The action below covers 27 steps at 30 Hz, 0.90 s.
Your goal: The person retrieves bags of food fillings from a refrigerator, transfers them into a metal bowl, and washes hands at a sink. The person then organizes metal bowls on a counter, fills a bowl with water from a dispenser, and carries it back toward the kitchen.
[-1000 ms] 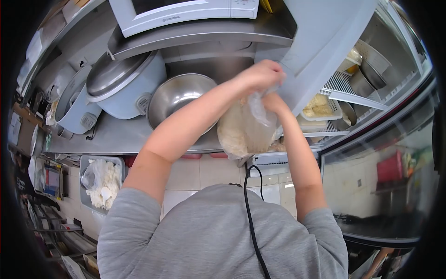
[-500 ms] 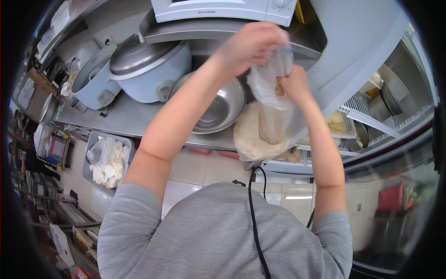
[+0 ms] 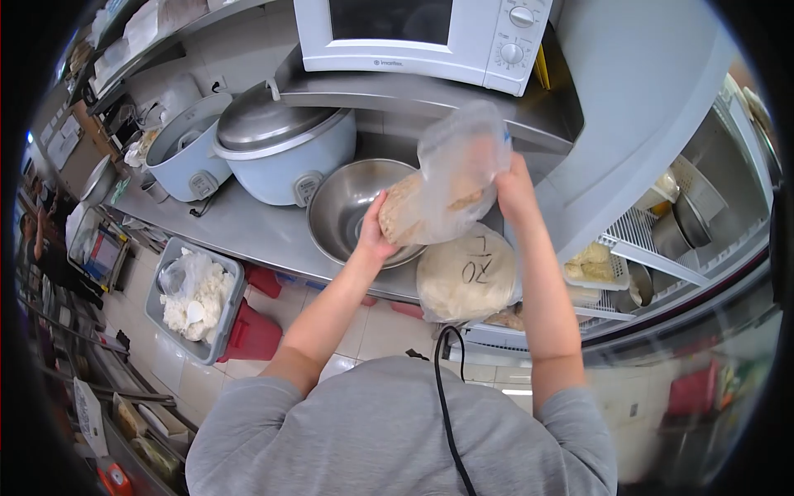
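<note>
A clear plastic bag [image 3: 451,186] with light-brown, lumpy food in its lower end is held tilted between my two hands. My left hand [image 3: 377,231] is closed around the filled end, over the steel bowl [image 3: 332,217]. My right hand [image 3: 514,192] grips the bag near its upper, looser end. What the food is I cannot make out. Just below the bag lies a round, pale bundle in plastic wrap [image 3: 451,289], with dark handwritten marks on it.
Two light-blue rice cookers [image 3: 285,169] stand left on the steel counter [image 3: 256,236]. A white microwave [image 3: 397,54] sits on the shelf above. An open refrigerator [image 3: 662,240] holds containers at right. A grey tub [image 3: 236,310] of white rice is lower left. A person [image 3: 54,256] stands far left.
My left hand has moved from the bag's top down and left to its filled end. The bag has swung from hanging upright to tilted, its food now over the bowl.
</note>
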Each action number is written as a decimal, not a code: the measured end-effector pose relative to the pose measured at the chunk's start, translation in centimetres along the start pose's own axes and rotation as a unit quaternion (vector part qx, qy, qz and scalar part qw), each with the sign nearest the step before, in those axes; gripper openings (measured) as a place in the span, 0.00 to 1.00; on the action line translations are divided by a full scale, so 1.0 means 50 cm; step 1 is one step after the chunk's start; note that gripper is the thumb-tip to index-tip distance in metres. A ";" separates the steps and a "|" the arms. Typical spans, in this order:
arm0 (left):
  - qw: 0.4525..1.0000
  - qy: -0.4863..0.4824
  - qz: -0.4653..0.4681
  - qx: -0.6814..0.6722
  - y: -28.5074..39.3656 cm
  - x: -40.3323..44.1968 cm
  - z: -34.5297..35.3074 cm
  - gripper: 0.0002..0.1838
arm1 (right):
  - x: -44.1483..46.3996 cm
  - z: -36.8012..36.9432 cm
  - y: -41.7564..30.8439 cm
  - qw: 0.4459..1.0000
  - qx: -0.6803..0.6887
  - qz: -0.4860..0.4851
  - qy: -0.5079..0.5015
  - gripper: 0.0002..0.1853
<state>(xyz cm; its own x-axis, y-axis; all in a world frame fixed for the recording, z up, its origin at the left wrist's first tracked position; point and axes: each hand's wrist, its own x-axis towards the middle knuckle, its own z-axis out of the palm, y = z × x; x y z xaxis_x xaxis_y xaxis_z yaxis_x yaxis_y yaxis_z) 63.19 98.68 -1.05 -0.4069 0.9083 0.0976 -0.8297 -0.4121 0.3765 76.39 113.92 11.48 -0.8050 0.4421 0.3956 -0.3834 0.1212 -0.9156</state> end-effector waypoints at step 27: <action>0.846 -0.028 0.013 0.532 0.317 -0.030 -0.023 0.30 | 0.092 0.143 0.280 0.978 -0.022 0.206 -0.001 0.08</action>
<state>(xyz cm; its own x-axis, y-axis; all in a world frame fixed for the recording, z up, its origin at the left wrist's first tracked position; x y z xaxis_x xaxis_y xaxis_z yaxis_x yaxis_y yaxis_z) 50.23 90.73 3.71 -0.3759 0.9142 0.1513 0.0054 -0.1611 0.9869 64.09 111.32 0.97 -0.8881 0.4595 -0.0085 -0.0059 -0.0299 -0.9995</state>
